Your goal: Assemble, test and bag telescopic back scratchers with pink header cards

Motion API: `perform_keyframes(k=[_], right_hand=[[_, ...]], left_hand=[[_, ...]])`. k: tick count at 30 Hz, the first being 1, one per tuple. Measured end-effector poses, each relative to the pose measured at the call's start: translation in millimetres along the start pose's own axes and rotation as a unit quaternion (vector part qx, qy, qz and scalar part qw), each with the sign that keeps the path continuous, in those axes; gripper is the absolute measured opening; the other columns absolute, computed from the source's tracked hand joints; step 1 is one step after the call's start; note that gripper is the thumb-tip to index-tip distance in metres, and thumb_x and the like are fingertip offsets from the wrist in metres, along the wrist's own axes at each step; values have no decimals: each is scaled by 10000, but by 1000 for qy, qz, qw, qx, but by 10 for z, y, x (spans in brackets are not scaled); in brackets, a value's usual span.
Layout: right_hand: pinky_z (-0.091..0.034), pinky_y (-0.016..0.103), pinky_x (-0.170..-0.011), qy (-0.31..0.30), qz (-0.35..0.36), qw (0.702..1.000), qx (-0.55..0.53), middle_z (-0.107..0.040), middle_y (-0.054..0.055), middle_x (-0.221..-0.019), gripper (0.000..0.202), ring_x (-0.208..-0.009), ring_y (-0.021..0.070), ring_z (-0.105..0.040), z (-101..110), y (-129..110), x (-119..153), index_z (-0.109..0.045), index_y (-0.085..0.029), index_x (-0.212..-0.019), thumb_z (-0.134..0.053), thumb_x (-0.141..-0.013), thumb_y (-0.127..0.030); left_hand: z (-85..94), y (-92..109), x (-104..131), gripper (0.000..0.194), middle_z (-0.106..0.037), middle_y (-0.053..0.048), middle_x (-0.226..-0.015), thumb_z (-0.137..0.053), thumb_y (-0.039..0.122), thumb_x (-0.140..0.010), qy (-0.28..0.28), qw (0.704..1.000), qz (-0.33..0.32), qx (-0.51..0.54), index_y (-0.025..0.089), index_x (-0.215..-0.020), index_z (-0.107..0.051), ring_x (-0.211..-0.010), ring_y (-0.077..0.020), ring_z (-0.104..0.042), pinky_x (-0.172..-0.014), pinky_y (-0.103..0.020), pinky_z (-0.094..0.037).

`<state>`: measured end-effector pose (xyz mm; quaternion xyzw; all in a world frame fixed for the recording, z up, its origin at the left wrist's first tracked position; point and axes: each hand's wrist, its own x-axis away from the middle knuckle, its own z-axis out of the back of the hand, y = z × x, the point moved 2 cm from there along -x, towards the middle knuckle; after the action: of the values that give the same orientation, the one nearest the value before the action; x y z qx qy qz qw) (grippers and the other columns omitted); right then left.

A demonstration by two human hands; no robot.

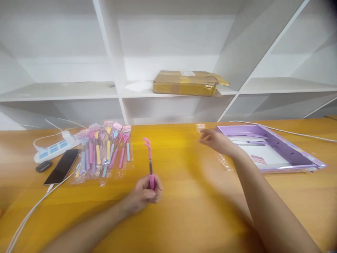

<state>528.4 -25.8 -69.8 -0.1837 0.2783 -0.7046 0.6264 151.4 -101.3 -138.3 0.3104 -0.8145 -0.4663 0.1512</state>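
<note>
My left hand [147, 189] is closed around the pink handle of a back scratcher [151, 167]. Its small claw end points up and away, with a dark metal shaft below it. My right hand [217, 140], a little blurred, reaches over the table beside the purple box; its fingers are bent, with the tips slightly apart. A clear plastic bag [225, 163] lies under that hand, its pale label end [200, 127] just past the fingertips; contact is unclear. To the left lies a pile of bagged back scratchers [107, 149] in pink, yellow, blue and purple.
A shallow purple box [285, 147] with a card inside stands at the right. On the left are a white power strip [56, 149], a phone [63, 167], a small black object [44, 166] and cables. A taped carton [184, 83] sits on the white shelf behind.
</note>
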Motion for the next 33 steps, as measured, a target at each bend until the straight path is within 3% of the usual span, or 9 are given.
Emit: perform_keyframes(k=[3,7,9,11,14,17,22,29,33], right_hand=[[-567,284,-680,-256,124,907,-311,-589,129,-1442,1055,-792,122,-672,-423,-814,489,-364,-332,-1605,-924,-723,-476],[-437,197,-547,-364,156,782,-481,-616,-78,-770,728,-544,58,-510,-1188,-1546,1197,-490,-254,-1373,-893,-804,-464],[-362,201,-531,-289,183,787,-513,-427,-121,-614,460,-523,54,-389,-1440,-1666,1375,-525,-226,-920,-899,-796,-462],[-285,226,-526,-210,253,799,-504,-298,-109,-584,605,-537,57,-279,-1534,-1686,1445,-307,-229,-660,-849,-860,-409],[-227,259,-528,-184,370,812,-411,-206,-90,-577,653,-546,70,-189,-1495,-1672,1466,-151,-229,-608,-685,-981,-278],[-237,257,-530,-156,443,832,-294,-172,-79,-593,593,-540,79,-174,-1391,-1692,1509,-135,-227,-629,-572,-1028,-197],[-297,244,-524,-66,616,768,-161,-375,-65,-590,527,-537,69,-368,-1276,-1793,1701,-317,-200,-598,-563,-1059,-136],[-254,266,-429,76,680,725,-74,-467,-79,-574,489,-465,62,-370,-1213,-1824,1767,-424,-194,-589,-739,-962,-160],[-232,270,-385,13,669,736,-106,-454,-69,-552,526,-434,62,-316,-1069,-1836,1833,-395,-201,-556,-720,-966,-149]], left_hand=[[44,144,-22,432,-303,79,-650,-740,290,-787,167,965,-35,-198,222,-691,-324,-578,-84,-264,-561,-234,-243],[146,298,-36,342,-282,75,-572,-594,178,-775,215,849,-3,-482,214,-600,-302,-541,-84,-272,-541,-236,-218],[166,315,-31,239,-370,60,-551,-540,119,-759,133,796,-52,-588,198,-587,-394,-534,-99,-345,-544,-246,-232],[162,305,-7,229,-424,50,-534,-529,82,-768,74,718,-151,-676,194,-588,-442,-520,-112,-379,-538,-264,-224],[123,288,19,287,-475,45,-528,-521,60,-880,43,610,-273,-743,197,-631,-486,-493,-118,-410,-515,-286,-229],[54,371,17,357,-495,49,-536,-506,59,-986,10,556,-328,-764,202,-659,-505,-483,-118,-424,-509,-307,-252],[-43,679,40,386,-464,32,-549,-528,39,-998,-90,440,-386,-806,201,-649,-499,-517,-149,-369,-524,-368,-206],[-149,863,65,400,-456,16,-561,-488,55,-1020,-125,416,-390,-812,204,-648,-492,-541,-166,-352,-533,-384,-195],[-97,949,83,327,-488,30,-575,-543,0,-961,-109,391,-410,-817,209,-710,-537,-548,-157,-383,-537,-366,-223]])
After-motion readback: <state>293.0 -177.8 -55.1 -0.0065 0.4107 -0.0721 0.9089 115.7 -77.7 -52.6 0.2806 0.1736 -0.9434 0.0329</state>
